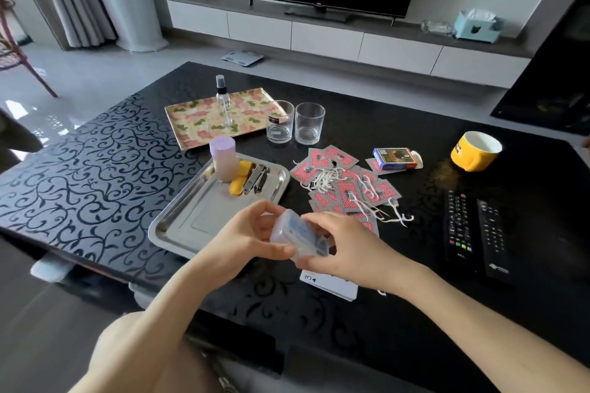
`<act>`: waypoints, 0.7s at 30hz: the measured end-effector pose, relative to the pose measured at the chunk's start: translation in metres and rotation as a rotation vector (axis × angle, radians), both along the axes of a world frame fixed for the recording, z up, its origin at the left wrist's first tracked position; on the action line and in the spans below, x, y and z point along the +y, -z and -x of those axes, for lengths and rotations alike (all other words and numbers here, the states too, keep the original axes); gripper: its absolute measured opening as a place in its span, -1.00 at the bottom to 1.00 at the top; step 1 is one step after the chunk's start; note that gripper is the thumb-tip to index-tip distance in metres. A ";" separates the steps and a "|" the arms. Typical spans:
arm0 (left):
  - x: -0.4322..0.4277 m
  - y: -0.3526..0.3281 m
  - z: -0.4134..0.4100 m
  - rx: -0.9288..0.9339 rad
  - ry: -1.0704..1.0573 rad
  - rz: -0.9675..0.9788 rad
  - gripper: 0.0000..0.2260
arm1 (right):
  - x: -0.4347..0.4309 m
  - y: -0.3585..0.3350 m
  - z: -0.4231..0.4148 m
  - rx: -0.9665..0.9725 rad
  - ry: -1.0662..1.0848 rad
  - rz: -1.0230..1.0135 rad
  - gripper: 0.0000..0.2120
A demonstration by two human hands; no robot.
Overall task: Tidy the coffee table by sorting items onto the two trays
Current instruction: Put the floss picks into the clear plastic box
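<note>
Both hands hold a small clear plastic box (298, 234) above the near table edge: my left hand (247, 236) grips its left side and my right hand (346, 244) its right end. Behind them lies a steel tray (191, 217) with a pink jar (224, 158), a yellow item (239, 182) and nail clippers (255, 179). Farther back, a floral tray (198, 121) carries a spray bottle (223, 99). Red-backed playing cards (344, 188) with white floss picks (376, 207) on them are scattered to the right.
Two clear glasses (280, 121) (309, 123) stand beside the floral tray. A card box (396, 158), a yellow mug (475, 150) and two remotes (458, 226) (493, 239) lie at the right. A face-up card (332, 285) sits under my right wrist.
</note>
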State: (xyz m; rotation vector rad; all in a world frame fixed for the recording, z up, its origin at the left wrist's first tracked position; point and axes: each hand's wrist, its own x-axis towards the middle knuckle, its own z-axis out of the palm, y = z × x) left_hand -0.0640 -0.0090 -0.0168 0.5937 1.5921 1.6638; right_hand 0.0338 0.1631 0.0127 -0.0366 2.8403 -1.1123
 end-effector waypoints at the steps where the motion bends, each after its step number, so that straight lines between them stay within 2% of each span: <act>1: -0.002 0.000 -0.003 0.015 0.030 -0.004 -0.51 | 0.001 0.000 -0.005 -0.010 0.026 0.020 -0.51; 4: -0.003 0.000 -0.014 0.043 0.079 -0.029 -0.50 | -0.001 -0.002 -0.021 -0.012 0.095 0.051 -0.47; 7: 0.002 -0.003 -0.025 0.033 0.115 -0.047 -0.48 | -0.001 -0.007 -0.036 0.062 0.137 -0.002 -0.51; 10: 0.007 -0.005 -0.035 -0.165 0.309 -0.106 -0.40 | 0.008 -0.010 -0.048 0.146 0.082 -0.104 -0.56; 12: 0.011 -0.005 -0.042 -0.332 0.403 -0.145 -0.44 | 0.015 -0.011 -0.053 0.196 -0.019 -0.140 -0.55; 14: 0.019 -0.007 -0.048 -0.373 0.394 -0.137 -0.50 | 0.022 -0.013 -0.058 0.251 -0.064 -0.189 -0.52; 17: 0.030 -0.007 -0.052 -0.439 0.318 -0.161 -0.37 | 0.032 -0.014 -0.062 0.294 -0.006 -0.308 -0.45; 19: 0.036 -0.007 -0.058 -0.440 0.302 -0.167 -0.30 | 0.035 -0.014 -0.069 0.286 0.074 -0.180 -0.41; 21: 0.040 -0.007 -0.067 -0.341 0.256 -0.115 -0.30 | 0.031 -0.016 -0.076 0.262 0.202 0.101 -0.47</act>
